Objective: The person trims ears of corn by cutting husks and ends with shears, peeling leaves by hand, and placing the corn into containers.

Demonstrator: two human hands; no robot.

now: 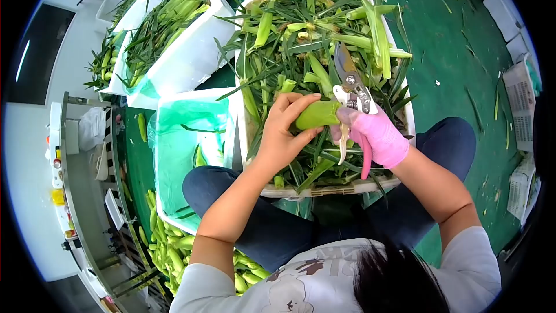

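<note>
My bare left hand (284,127) is wrapped round a green corn cob in its husk (317,115), above a white bin (248,139) heaped with cut husks and leaves. In a pink glove, my right hand (382,138) grips pruning shears (355,90) with a red handle. Their jaws are spread, one dark blade pointing up and away. The gloved fingertips touch or nearly touch the right end of the cob; the exact contact is partly hidden behind the shears.
White foam boxes of leafy corn (168,29) stand at the upper left. A box lined with green plastic (174,139) sits left of the bin. Many corn cobs (176,255) lie piled at lower left. A metal rack (92,185) is farther left; crates (518,93) line the right.
</note>
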